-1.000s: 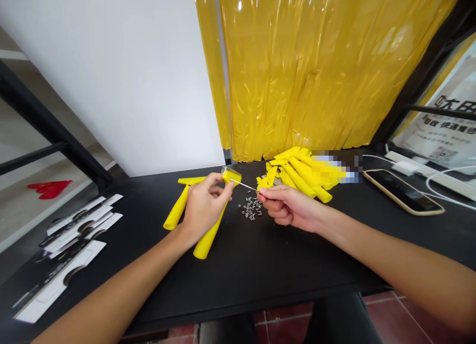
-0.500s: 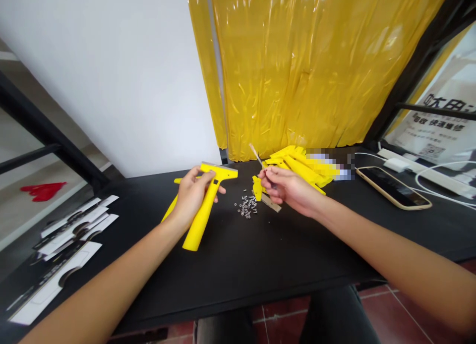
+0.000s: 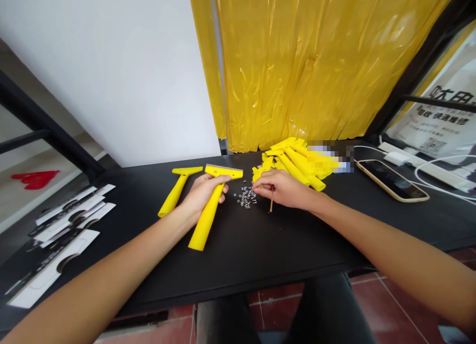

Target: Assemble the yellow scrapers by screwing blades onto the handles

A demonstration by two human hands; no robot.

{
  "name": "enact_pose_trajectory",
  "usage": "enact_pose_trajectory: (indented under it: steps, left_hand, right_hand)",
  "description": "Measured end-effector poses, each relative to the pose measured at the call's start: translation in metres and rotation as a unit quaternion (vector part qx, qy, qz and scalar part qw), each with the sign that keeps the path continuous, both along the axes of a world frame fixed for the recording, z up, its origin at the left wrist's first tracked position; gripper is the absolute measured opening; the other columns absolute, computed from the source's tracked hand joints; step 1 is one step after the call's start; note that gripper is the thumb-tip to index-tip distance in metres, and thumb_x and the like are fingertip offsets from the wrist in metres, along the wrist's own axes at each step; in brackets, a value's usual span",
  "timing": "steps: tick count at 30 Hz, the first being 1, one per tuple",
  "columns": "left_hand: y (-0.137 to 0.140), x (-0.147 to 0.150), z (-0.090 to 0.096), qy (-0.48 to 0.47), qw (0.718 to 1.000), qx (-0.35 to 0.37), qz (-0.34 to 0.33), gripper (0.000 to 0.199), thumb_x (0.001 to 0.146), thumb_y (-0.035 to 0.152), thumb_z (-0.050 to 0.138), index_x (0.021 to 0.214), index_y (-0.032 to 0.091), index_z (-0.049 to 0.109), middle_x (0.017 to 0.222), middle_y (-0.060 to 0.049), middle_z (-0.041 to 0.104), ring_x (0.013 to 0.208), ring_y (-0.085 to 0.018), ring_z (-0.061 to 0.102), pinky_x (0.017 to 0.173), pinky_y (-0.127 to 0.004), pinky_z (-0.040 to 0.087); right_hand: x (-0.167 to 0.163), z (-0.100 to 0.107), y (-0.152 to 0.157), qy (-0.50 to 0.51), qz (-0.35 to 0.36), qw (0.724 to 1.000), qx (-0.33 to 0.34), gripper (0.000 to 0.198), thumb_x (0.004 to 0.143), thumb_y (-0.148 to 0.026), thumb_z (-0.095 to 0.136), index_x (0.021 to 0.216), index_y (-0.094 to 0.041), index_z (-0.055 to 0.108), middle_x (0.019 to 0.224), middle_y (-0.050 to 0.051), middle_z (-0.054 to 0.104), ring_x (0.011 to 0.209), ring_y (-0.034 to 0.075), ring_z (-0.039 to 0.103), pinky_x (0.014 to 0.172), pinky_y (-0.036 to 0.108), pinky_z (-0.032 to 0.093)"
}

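My left hand [image 3: 203,195] is wrapped round a yellow scraper [image 3: 204,220], its head up and a metal blade strip along the top edge. A second yellow scraper [image 3: 173,193] lies on the table just left of that hand. My right hand [image 3: 278,188] is closed, with a thin screwdriver-like tool [image 3: 271,205] sticking down out of it. Its fingertips are pinched at the right side of a small heap of screws and nuts [image 3: 245,198]; whether a screw is between them is hidden. Small yellow parts [image 3: 260,171] lie just behind the right hand.
Several yellow scraper bodies [image 3: 297,163] are piled at the back right. A phone [image 3: 392,180] and white cables with a power strip [image 3: 427,170] lie right of them. Black-and-white card sleeves [image 3: 55,269] lie on the left. Yellow plastic sheeting [image 3: 297,61] hangs behind.
My right hand has come down and slightly left to the screw heap, and the thin tool now points down instead of up. My left hand with the scraper has shifted slightly right.
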State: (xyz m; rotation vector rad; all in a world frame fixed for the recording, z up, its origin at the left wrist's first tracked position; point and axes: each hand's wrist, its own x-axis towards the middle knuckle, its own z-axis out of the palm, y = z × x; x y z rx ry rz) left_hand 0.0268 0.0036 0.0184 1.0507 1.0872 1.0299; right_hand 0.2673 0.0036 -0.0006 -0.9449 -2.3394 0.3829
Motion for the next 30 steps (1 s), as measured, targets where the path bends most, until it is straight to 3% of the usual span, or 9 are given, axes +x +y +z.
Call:
enact_pose_trajectory:
  steps: [6,17,22,26,30]
  left_hand:
    - [0.003,-0.002,-0.008,0.007,1.0,0.0,-0.016,0.022,0.076,0.028,0.079,0.08,0.015,0.062,0.057,0.0,0.057,0.04,-0.008,0.048,0.037,-0.02,0.036]
    - [0.0,0.001,-0.009,0.016,1.0,0.011,-0.02,0.02,0.075,0.027,0.079,0.082,0.016,0.064,0.056,0.0,0.057,0.041,-0.008,0.048,0.038,-0.021,0.037]
    - [-0.005,0.005,-0.008,0.026,0.999,0.021,-0.022,0.019,0.076,0.026,0.077,0.074,0.016,0.061,0.053,0.0,0.057,0.039,-0.008,0.048,0.037,-0.022,0.036]
    - [-0.007,0.006,-0.006,0.019,1.0,0.013,-0.021,0.017,0.076,0.025,0.074,0.075,0.016,0.06,0.053,-0.001,0.059,0.037,-0.009,0.048,0.036,-0.022,0.035]
    - [-0.007,0.006,-0.005,0.009,1.0,0.009,-0.025,0.018,0.076,0.025,0.074,0.078,0.017,0.058,0.054,-0.001,0.06,0.038,-0.01,0.05,0.037,-0.021,0.037]
  right_hand:
    - [0.004,-0.004,0.005,-0.04,-0.017,0.999,-0.012,0.017,0.09,-0.022,0.061,0.098,-0.019,0.075,0.068,-0.001,0.058,0.062,0.012,0.048,0.068,0.028,0.038]
    - [0.007,-0.011,0.009,-0.057,0.048,0.997,-0.016,0.014,0.094,-0.029,0.063,0.098,-0.024,0.076,0.087,0.003,0.069,0.076,0.015,0.058,0.079,0.033,0.04]
    - [0.007,-0.011,0.009,-0.065,0.058,0.996,-0.013,0.014,0.095,-0.025,0.061,0.094,-0.023,0.075,0.089,0.004,0.069,0.079,0.016,0.06,0.079,0.033,0.041]
    - [0.005,-0.011,0.007,-0.068,0.047,0.996,-0.011,0.012,0.094,-0.025,0.061,0.089,-0.021,0.072,0.085,0.002,0.066,0.074,0.015,0.056,0.073,0.03,0.039]
    - [0.001,-0.008,0.003,-0.025,0.037,0.999,0.031,0.016,0.096,-0.031,0.06,0.088,-0.021,0.069,0.072,-0.001,0.056,0.067,0.013,0.049,0.07,0.029,0.038]
